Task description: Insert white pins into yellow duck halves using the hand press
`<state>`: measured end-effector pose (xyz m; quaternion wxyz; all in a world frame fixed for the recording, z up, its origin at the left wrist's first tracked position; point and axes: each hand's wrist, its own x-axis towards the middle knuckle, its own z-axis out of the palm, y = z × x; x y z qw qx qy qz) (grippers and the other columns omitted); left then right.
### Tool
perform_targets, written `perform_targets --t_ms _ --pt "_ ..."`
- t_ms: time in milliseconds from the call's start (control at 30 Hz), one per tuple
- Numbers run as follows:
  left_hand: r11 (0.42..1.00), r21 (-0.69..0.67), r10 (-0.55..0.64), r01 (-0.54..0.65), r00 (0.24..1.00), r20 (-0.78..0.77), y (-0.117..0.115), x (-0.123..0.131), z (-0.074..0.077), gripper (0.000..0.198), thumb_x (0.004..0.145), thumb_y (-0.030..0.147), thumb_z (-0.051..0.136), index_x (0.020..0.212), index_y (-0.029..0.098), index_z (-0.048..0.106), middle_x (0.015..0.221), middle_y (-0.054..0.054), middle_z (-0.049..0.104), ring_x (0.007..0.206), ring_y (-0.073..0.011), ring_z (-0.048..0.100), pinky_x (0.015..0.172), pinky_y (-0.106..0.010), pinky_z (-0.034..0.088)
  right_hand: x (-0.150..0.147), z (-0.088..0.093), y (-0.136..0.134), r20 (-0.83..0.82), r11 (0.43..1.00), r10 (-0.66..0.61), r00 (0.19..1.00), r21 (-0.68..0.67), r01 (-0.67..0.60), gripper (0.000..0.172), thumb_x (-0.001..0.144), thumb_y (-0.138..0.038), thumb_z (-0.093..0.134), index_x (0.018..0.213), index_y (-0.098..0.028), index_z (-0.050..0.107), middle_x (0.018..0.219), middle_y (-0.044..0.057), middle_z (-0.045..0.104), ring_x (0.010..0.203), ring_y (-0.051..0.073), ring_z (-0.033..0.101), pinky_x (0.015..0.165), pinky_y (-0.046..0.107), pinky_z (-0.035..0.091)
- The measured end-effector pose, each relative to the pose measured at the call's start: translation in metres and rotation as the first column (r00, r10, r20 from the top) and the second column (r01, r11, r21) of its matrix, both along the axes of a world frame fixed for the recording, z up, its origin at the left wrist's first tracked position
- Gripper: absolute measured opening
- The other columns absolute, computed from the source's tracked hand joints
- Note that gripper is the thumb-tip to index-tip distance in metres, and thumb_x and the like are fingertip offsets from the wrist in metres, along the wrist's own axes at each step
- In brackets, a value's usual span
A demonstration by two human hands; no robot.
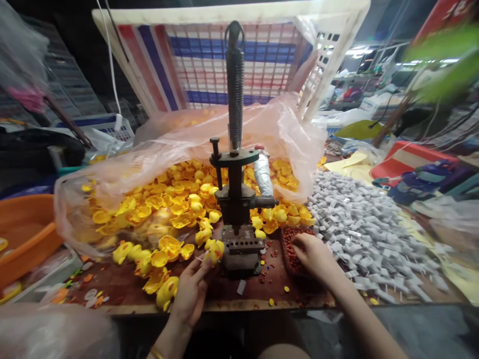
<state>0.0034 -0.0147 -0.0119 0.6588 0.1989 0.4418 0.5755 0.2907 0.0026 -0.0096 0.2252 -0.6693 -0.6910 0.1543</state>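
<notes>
Between the fingertips of my left hand (193, 288) is a small yellow plastic duck shell (215, 251), held just left of the press base. A thin pale pin seems to stick out beside it. My right hand (311, 255) reaches into a dark red tray (287, 257) of small red-brown beads (294, 237); its fingertips are pinched down among them, and what they grip is hidden. Between my hands stands a hand press (235, 194) with a spring on top, a tape-wrapped lever (263, 172) and a metal block with a row of holes (245, 245).
Yellow duck shells (149, 204) spill from a clear plastic bag (123, 149) behind the press. Many grey parts with pins (355, 224) are heaped on the right. An orange basin (30, 234) stands at left, and a white plastic crate (232, 10) is tilted up behind.
</notes>
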Motion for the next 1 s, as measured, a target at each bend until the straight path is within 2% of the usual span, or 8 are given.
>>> perform_targets --t_ms 133,267,533,600,700,767,867,1000 --pt "0.997 -0.034 0.073 -0.072 0.996 0.045 0.0 0.015 0.002 0.04 0.052 0.026 0.089 0.087 0.014 0.074 0.096 -0.005 0.073 0.08 -0.0143 0.068 0.072 -0.021 0.057 -0.066 0.013 -0.016 -0.522 0.974 0.206 0.828 0.188 -0.123 0.015 0.077 -0.013 0.053 0.082 -0.019 0.066 0.081 0.003 0.071 0.076 0.018 0.066 0.069 0.027 0.051" --pt "0.998 -0.041 0.042 -0.04 0.998 0.047 -0.001 0.027 0.004 0.038 0.052 0.026 0.089 0.084 0.013 0.074 0.092 -0.006 0.073 0.076 -0.0146 0.068 0.067 -0.021 0.057 -0.12 0.008 -0.023 -0.668 0.964 0.24 0.704 0.247 -0.094 0.012 0.077 -0.014 0.057 0.08 -0.017 0.069 0.078 0.003 0.072 0.072 0.015 0.066 0.069 0.024 0.052" --pt "0.999 0.01 -0.042 0.042 0.999 -0.002 -0.004 0.025 0.003 0.037 0.056 0.032 0.086 0.086 0.015 0.074 0.098 -0.009 0.073 0.093 -0.0238 0.067 0.081 -0.032 0.055 -0.132 -0.006 -0.016 -0.905 0.996 0.035 0.425 -0.004 -0.091 0.012 0.071 -0.025 0.068 0.078 -0.016 0.07 0.073 0.004 0.072 0.067 0.017 0.066 0.066 0.028 0.054" --pt "0.995 0.04 -0.086 0.089 0.994 -0.069 0.002 0.022 0.0 0.038 0.057 0.033 0.085 0.088 0.013 0.075 0.102 -0.011 0.073 0.097 -0.0261 0.066 0.086 -0.035 0.052 -0.133 -0.012 -0.009 -0.892 0.997 0.017 0.452 -0.021 -0.077 0.011 0.072 -0.026 0.068 0.077 -0.016 0.069 0.071 0.003 0.07 0.067 0.017 0.064 0.066 0.029 0.054" --pt "0.982 0.097 -0.127 0.162 0.947 -0.295 0.023 0.017 -0.004 0.042 0.056 0.033 0.085 0.091 0.013 0.075 0.103 -0.012 0.072 0.099 -0.0274 0.063 0.09 -0.037 0.048 -0.13 -0.021 0.007 -0.673 0.991 0.087 0.734 0.133 0.004 0.005 0.071 -0.022 0.07 0.07 -0.019 0.066 0.075 0.004 0.065 0.078 0.02 0.06 0.074 0.034 0.051" --pt "0.959 0.17 -0.119 0.228 0.864 -0.49 0.043 0.016 -0.005 0.037 0.057 0.034 0.083 0.089 0.016 0.076 0.1 -0.011 0.071 0.101 -0.0274 0.061 0.092 -0.037 0.046 -0.119 -0.025 0.022 -0.536 0.971 0.068 0.842 0.229 0.067 0.014 0.065 -0.02 0.075 0.062 -0.019 0.062 0.074 0.005 0.059 0.08 0.022 0.056 0.074 0.037 0.049" --pt "0.903 0.246 -0.091 0.353 0.715 -0.693 0.068 0.017 -0.006 0.027 0.061 0.033 0.078 0.084 0.019 0.077 0.093 -0.008 0.067 0.096 -0.0261 0.059 0.092 -0.038 0.044 -0.088 -0.011 0.057 -0.575 0.944 0.017 0.818 0.278 0.176 0.021 0.067 -0.026 0.075 0.059 -0.019 0.058 0.067 0.003 0.053 0.072 0.021 0.053 0.071 0.036 0.047" --pt "0.803 0.29 -0.109 0.521 0.607 -0.787 0.079 0.018 -0.004 0.018 0.066 0.026 0.072 0.083 0.019 0.075 0.096 -0.008 0.06 0.093 -0.0242 0.056 0.09 -0.035 0.042 -0.046 0.058 0.131 -0.667 0.928 0.078 0.741 0.32 0.191 0.04 0.094 -0.044 0.038 0.077 -0.014 0.058 0.071 0.004 0.057 0.069 0.015 0.055 0.068 0.031 0.047"
